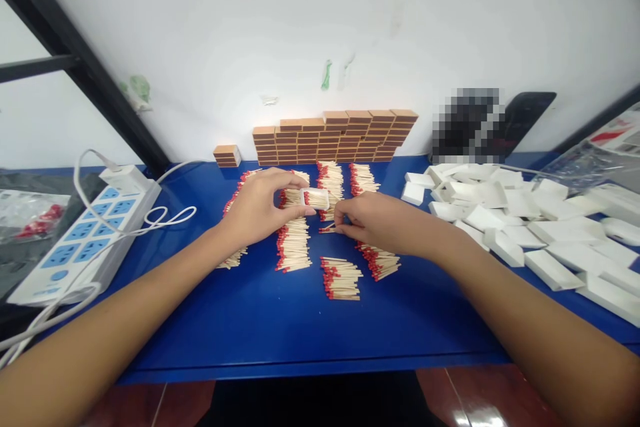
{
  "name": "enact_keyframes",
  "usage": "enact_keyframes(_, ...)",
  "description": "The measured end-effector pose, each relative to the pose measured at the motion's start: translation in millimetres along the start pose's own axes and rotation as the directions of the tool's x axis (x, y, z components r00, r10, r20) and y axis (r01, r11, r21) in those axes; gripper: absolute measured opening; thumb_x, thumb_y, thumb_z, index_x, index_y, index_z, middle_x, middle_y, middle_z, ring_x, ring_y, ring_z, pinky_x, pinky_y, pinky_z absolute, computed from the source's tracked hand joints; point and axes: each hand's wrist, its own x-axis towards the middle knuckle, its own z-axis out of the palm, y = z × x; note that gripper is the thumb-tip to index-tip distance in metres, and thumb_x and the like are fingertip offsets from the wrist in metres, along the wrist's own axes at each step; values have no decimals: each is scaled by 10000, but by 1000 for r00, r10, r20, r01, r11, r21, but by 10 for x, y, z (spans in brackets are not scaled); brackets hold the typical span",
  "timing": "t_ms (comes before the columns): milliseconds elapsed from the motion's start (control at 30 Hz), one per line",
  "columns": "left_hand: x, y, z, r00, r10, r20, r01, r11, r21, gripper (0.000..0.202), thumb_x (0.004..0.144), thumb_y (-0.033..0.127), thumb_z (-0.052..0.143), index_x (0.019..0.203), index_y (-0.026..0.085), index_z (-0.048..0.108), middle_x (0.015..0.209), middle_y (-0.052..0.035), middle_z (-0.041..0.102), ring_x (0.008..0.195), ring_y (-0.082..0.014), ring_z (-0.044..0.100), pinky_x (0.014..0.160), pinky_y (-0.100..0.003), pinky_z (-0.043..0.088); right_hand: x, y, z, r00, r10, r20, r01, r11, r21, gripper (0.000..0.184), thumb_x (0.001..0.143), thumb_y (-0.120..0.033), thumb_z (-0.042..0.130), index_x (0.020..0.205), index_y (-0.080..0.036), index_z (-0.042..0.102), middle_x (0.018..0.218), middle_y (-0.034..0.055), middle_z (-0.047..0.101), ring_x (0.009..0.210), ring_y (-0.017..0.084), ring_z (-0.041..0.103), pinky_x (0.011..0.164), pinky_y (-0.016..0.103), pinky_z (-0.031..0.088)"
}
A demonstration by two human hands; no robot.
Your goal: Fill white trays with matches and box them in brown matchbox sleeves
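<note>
My left hand [260, 208] is closed on a small white matchbox tray [316, 198] with red-tipped matches in it, held just above the blue table [280, 320]. My right hand [380, 221] is pinched on a few matches [327, 229] just below and right of the tray. Several piles of red-tipped matches [341, 277] lie on the table under and in front of both hands.
A wall of stacked brown matchboxes [335, 137] stands at the back against the white wall, one small stack [227, 155] apart at its left. A heap of empty white trays [525, 227] fills the right side. A white and blue power strip [85, 237] with cables lies at left.
</note>
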Motion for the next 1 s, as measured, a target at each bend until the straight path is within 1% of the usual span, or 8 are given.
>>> enact_keyframes(133, 1, 0, -3, 1000, -6, 8, 6, 1000, -5, 386, 811, 441, 879, 1097, 207, 766, 1118, -55, 795, 1036, -235, 726, 911, -365, 536, -10, -6, -8, 1000, 0, -7, 0, 1000, -6, 118, 986, -229, 606, 959, -199, 716, 760, 20, 719, 679, 162, 589, 636, 277, 338)
enact_keyframes(300, -1, -14, 5, 1000, -6, 8, 6, 1000, -5, 391, 810, 450, 878, 1097, 209, 766, 1117, -50, 795, 1027, -229, 724, 907, -366, 532, -19, -15, -6, 999, 10, 31, -10, 1000, 15, 152, 991, -233, 588, 937, -196, 725, 819, 32, 737, 687, 156, 597, 639, 278, 344)
enact_keyframes(400, -3, -16, 7, 1000, 3, 5, -3, 1000, -7, 392, 815, 461, 872, 1095, 208, 766, 1115, -53, 796, 1021, -231, 726, 901, -370, 537, -23, -28, -9, 999, -3, 37, 3, 1000, 12, 132, 979, -220, 592, 918, -192, 705, 819, 32, 732, 681, 153, 590, 639, 280, 343)
enact_keyframes(500, -4, -10, 2, 1000, 3, 5, -3, 1000, -9, 387, 816, 460, 871, 1090, 209, 765, 1113, -54, 797, 1020, -235, 727, 899, -373, 541, -26, -45, -12, 999, -19, 38, 19, 1000, 9, 114, 972, -241, 605, 899, -196, 680, 782, 22, 713, 661, 153, 570, 625, 281, 338)
enact_keyframes(600, -5, -10, -2, 1000, 4, -3, -4, 1000, -10, 383, 811, 447, 878, 1089, 210, 764, 1114, -53, 796, 1024, -234, 727, 905, -370, 541, -27, -45, -1, 998, -16, 53, 16, 1000, 10, 110, 977, -271, 613, 927, -204, 685, 785, 21, 714, 667, 160, 579, 622, 281, 342)
enact_keyframes(767, -8, -22, 11, 1000, 15, -1, -15, 1000, -11, 389, 809, 447, 880, 1089, 203, 763, 1106, -55, 796, 1019, -236, 728, 905, -376, 540, -28, -34, 43, 997, -20, 74, 21, 1000, -17, 158, 1015, -310, 566, 960, -209, 674, 873, 42, 744, 716, 175, 619, 621, 286, 344)
enact_keyframes(1000, -2, -27, 12, 1000, 5, -1, -5, 1000, -7, 400, 818, 487, 863, 1082, 203, 766, 1099, -64, 795, 1005, -237, 729, 894, -378, 544, -55, -179, -17, 990, 23, 141, -9, 995, -100, 204, 1064, -319, 513, 990, -190, 653, 895, 61, 750, 725, 186, 641, 595, 290, 328)
